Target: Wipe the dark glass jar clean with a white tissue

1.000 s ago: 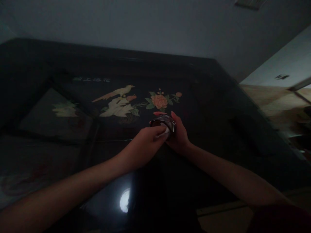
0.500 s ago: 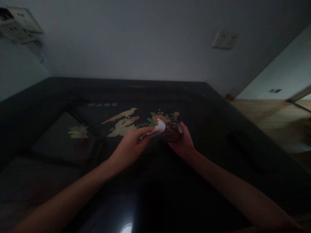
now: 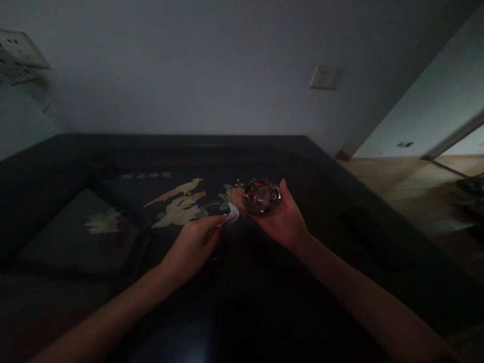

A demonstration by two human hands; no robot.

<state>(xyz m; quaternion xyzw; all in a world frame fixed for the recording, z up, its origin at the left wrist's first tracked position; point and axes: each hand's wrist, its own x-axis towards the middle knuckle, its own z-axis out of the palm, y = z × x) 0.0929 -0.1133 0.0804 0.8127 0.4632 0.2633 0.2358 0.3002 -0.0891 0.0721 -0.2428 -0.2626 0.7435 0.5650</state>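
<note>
My right hand (image 3: 285,219) is wrapped round a round, see-through glass cup (image 3: 260,196), tilted with one end toward me; through it the skin looks reddish. A crumpled white tissue (image 3: 232,214) is pinched between the thumb and fingers of my left hand (image 3: 196,239). Its loose end points at the cup, with a small gap between the two. Both hands are over a dark glossy tabletop (image 3: 249,282). Dim light hides the finer detail of the glass.
The tabletop carries a printed bird (image 3: 177,191) and an orange flower (image 3: 237,195). Behind it rises a grey wall (image 3: 189,75) with a socket plate (image 3: 327,77) at right and more sockets (image 3: 22,50) at left. Wooden floor (image 3: 397,176) lies beyond the right edge.
The tissue was against the glass cup and is now drawn away, down and left. The cup has turned so more of its round end faces me. My view has shifted slightly.
</note>
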